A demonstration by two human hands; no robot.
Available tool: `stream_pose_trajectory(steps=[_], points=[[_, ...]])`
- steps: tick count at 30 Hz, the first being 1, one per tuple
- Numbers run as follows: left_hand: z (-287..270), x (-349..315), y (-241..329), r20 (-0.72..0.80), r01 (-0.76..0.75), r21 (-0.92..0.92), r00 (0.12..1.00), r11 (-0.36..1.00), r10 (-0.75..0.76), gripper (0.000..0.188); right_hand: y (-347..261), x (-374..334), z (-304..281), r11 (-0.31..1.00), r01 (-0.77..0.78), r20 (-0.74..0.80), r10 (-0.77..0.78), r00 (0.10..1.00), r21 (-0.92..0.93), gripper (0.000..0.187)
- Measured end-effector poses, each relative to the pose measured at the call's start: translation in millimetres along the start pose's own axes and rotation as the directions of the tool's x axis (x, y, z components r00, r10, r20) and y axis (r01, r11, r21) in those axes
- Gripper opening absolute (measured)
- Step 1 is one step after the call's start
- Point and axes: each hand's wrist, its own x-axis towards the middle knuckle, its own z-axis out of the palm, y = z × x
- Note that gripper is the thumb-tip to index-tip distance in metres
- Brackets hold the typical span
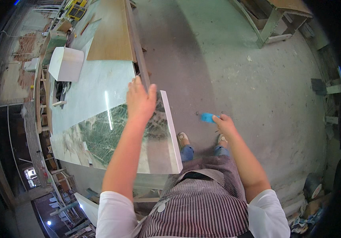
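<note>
Left hand [140, 98] over the green marbled panel [154, 126], little blue block [208, 117] in the right hand [226, 126]
Left's open and holding nothing, near the panel's white right edge, can't tell if touching. Right's pinching the block past that edge, above the floor [265, 99]. Panel's at the tabletop [101, 77]'s near end.

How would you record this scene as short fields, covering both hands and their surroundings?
Left hand: fingers extended over the glossy green-and-white marble-patterned panel; contact unclear
Right hand: gripping a small bright-blue object, blurred
Panel edging: straight white strip along its right side
Farther off: flat brown board; white angular box-like piece
Clothing: striped apron
</note>
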Motion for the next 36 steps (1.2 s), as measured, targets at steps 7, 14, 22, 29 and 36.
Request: stream_pose_trajectory(steps=[7,14,22,29,36], points=[[28.7,-74.9,65.2,0.104,-0.066,0.234,0.994,0.97,0.042,0.065,78.6,-25.9,-51.1,0.992,-0.105,-0.033,0.107,0.994,0.067,0.03],[-8.0,-189.7,83.9,0.187,-0.096,0.113,0.98,0.989,0.074,0.055,55.7,-75.5,-54.5,0.987,-0.117,0.105,0.128,0.986,-0.107,0.028],[-24.8,-318.1,49.4,0.258,-0.203,-0.056,0.943,0.978,0.21,0.047,52.4,-60.3,-66.6,0.95,-0.049,0.117,0.089,0.989,-0.31,0.028],[4.3,-413.0,-77.3,0.396,0.817,-0.054,0.545,0.573,-0.739,0.037,33.4,-69.1,-48.6,0.824,-0.036,0.117,0.123,0.986,-0.565,0.025],[-36.2,-317.1,-227.7,0.173,0.472,-0.876,0.11,-0.102,-0.979,0.069,7.9,-76.0,-38.0,0.691,-0.022,0.109,0.145,0.983,-0.722,0.026]])
